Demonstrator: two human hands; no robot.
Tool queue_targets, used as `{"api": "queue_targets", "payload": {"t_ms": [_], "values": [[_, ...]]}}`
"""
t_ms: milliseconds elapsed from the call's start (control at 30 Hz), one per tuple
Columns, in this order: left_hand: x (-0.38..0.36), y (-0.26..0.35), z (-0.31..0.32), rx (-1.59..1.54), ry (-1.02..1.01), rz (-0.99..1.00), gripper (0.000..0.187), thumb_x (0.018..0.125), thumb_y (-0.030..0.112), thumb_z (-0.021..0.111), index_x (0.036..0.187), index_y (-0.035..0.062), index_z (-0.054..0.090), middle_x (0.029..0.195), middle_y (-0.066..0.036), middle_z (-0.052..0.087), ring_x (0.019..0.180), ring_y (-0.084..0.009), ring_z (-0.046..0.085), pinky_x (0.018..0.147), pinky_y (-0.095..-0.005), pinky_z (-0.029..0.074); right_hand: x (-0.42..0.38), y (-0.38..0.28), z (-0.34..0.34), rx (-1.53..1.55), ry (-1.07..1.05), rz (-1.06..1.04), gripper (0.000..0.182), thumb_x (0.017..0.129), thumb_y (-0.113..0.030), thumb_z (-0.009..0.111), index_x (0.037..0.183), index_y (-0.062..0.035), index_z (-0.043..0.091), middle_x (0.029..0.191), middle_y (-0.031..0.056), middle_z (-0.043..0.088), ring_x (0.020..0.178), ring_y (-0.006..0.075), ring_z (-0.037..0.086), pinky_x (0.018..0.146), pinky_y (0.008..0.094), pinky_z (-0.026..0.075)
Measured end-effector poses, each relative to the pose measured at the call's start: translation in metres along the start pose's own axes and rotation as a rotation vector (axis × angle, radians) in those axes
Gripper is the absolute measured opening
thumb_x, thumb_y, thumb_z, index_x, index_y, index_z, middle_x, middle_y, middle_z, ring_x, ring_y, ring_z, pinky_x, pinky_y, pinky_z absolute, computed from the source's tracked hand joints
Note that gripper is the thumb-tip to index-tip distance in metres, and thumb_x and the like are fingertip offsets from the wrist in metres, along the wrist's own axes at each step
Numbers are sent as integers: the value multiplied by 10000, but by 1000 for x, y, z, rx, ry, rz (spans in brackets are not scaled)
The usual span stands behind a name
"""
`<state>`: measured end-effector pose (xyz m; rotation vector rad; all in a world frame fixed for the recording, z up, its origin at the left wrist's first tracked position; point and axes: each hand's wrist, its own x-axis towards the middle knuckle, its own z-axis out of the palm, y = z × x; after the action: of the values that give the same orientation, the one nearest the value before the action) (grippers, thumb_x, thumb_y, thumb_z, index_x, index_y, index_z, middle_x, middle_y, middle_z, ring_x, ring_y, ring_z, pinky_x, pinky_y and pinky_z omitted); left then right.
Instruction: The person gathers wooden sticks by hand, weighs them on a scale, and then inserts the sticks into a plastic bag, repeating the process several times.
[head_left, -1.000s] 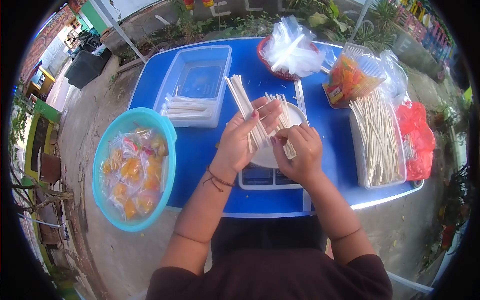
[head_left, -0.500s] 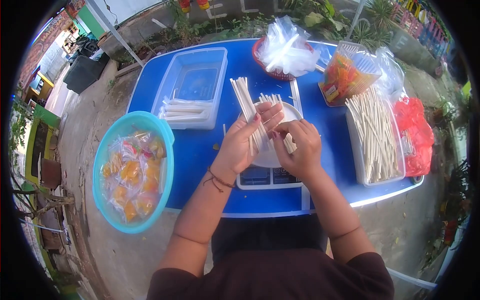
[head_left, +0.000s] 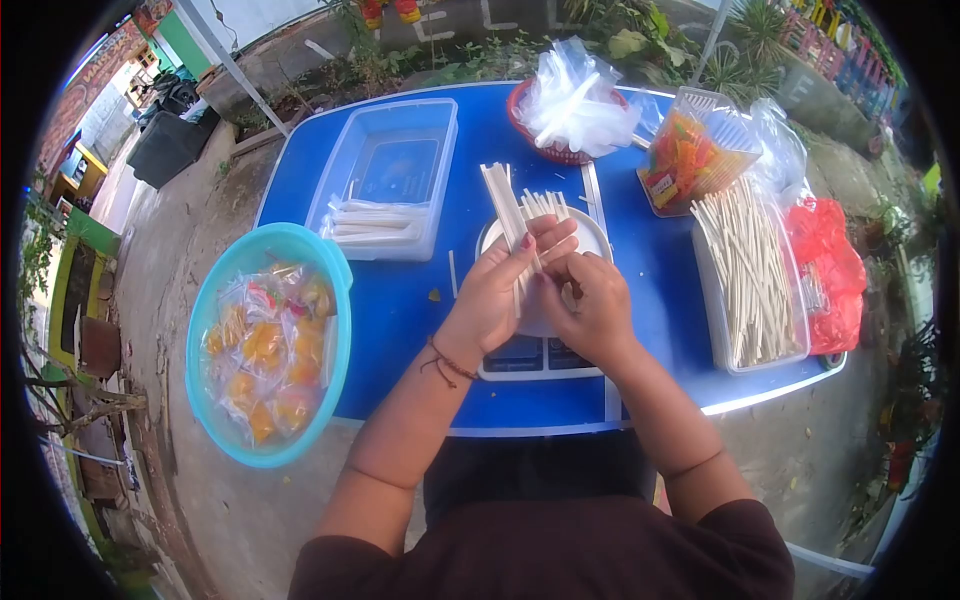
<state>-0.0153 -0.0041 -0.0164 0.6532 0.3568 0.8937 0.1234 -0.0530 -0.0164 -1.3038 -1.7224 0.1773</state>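
Observation:
My left hand (head_left: 492, 295) is closed around a bundle of thin pale sticks (head_left: 502, 195), held at a slant with the thumb across it and the other fingers partly extended. A clear plastic bag (head_left: 534, 322) shows around the lower part of the bundle. My right hand (head_left: 594, 308) is beside it, fingers curled in a pinch at the bag's edge; the fingertips are partly hidden. Under both hands stands a kitchen scale (head_left: 525, 362) with a round white plate (head_left: 598, 235). More pale sticks (head_left: 545, 203) lie on the plate, partly covered by my hands.
On the blue table (head_left: 400, 330) stand a clear container (head_left: 447, 150) with bagged sticks, a red basket (head_left: 520, 110) of plastic bags, a clear box (head_left: 745, 150) with orange pieces, a tub of sticks (head_left: 745, 270) and a red bag (head_left: 835, 270). A turquoise basin (head_left: 342, 320) holds filled packets.
The bundle has moved slightly right and down, more upright, with my left hand. My right hand has shifted a little left and its fingers are more curled.

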Motion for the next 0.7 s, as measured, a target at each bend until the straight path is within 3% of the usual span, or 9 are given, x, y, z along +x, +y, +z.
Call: {"api": "queue_targets", "payload": {"t_ms": [267, 400, 700], "values": [[1, 5, 1, 44, 25, 28, 350, 1053, 131, 381, 1374, -9, 383, 1416, -202, 489, 1312, -306, 501, 1105, -416, 434, 3, 2, -2, 10, 2, 68, 106, 775, -95, 715, 787, -53, 618, 677, 93, 621, 615, 286, 601, 577, 402, 450], [2, -2, -2, 56, 32, 54, 314, 1049, 109, 394, 1338, -11, 407, 1391, -215, 509, 1304, -313, 507, 1094, -418, 443, 3, 6, -1, -3, 35, -17, 103, 757, -81, 712, 773, -62, 612, 667, 97, 623, 619, 299, 604, 570, 409, 452], [-3, 3, 3, 53, 22, 65, 311, 1039, 107, 437, 1325, -13, 428, 1381, -223, 518, 1300, -298, 517, 1091, -398, 451, 7, 1, -5, -76, 85, -104, 164, 749, -114, 765, 745, -87, 604, 667, 35, 637, 609, 244, 595, 584, 378, 426]]}}
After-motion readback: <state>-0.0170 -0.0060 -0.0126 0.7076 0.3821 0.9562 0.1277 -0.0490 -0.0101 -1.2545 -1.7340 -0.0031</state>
